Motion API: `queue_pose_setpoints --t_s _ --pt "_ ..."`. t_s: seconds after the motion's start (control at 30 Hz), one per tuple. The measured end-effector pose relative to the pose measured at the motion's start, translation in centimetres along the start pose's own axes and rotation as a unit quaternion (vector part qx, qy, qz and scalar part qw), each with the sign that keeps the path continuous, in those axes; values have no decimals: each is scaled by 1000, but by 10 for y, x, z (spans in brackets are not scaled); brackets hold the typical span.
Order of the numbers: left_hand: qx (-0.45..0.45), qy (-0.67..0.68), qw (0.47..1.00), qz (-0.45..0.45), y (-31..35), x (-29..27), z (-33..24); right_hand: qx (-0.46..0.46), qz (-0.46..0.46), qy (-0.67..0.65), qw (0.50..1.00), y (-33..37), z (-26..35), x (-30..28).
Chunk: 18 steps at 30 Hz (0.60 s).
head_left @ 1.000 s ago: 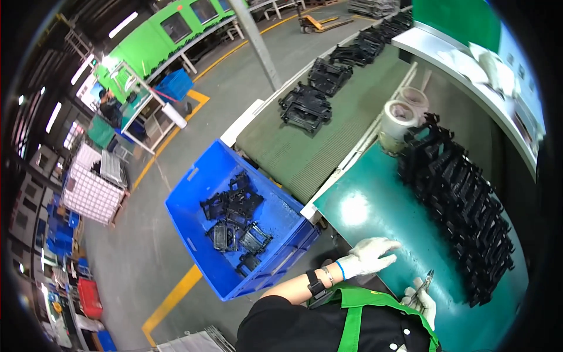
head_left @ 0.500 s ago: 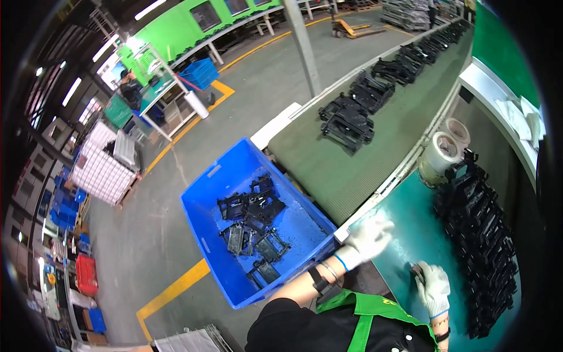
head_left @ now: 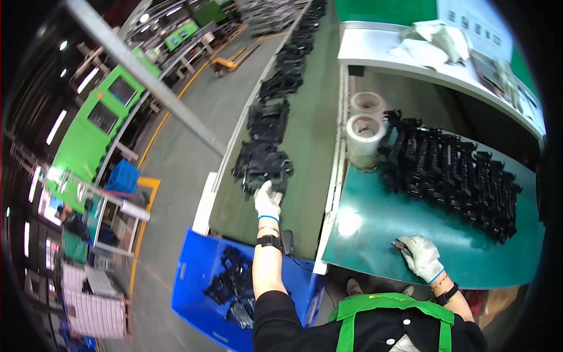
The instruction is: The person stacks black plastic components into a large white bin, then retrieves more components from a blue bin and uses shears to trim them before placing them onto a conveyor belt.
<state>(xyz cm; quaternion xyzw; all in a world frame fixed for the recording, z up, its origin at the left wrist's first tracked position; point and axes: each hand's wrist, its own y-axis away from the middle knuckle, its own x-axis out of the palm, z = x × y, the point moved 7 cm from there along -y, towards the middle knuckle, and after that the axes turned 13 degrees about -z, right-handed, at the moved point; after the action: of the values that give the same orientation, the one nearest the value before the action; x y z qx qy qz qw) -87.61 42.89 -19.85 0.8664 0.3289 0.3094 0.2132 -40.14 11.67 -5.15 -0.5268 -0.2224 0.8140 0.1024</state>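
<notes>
My left hand [head_left: 267, 202], in a white glove, reaches over the conveyor belt. Its fingers are apart at the near edge of a black plastic frame part [head_left: 264, 166], the closest one in a row; whether they press on it is hard to see. Above the green tabletop [head_left: 366, 234], my gloved right hand [head_left: 421, 258] is closed around a small dark hand tool [head_left: 399, 244] whose tip points left; its exact kind is unclear. Beyond that hand, several black slatted parts [head_left: 451, 176] lie packed side by side on the tabletop.
A blue bin [head_left: 187, 281] with black parts inside stands below the near end of the conveyor belt [head_left: 311, 146]. Two rolls of clear film [head_left: 365, 132] stand at the tabletop's left edge. A white shelf [head_left: 375, 50] holding pale gloves overhangs the back. A grey post [head_left: 146, 76] rises beyond the belt.
My view has swung to the right. My left hand has moved from beside the tabletop's edge out to the nearest part on the belt. The right hand still holds the small tool.
</notes>
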Motion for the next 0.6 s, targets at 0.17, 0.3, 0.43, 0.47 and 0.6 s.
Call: queue_pose_setpoints --t_s 0.17,0.3,0.43,0.47,0.6 --pt "67 -31 994 -76 17 70 37 39 -16 26 999 8 -11 2" --pt "132 -56 978 -154 -5 40 16 40 -61 9 997 3 -6 5" --pt "135 -33 984 -108 -1 36 26 78 -74 32 994 5 -20 5" --pt "137 -20 986 -93 -5 37 25 87 -67 38 993 6 -21 8" --pt "118 107 986 -55 -43 18 -17 105 -46 36 993 0 -19 13"
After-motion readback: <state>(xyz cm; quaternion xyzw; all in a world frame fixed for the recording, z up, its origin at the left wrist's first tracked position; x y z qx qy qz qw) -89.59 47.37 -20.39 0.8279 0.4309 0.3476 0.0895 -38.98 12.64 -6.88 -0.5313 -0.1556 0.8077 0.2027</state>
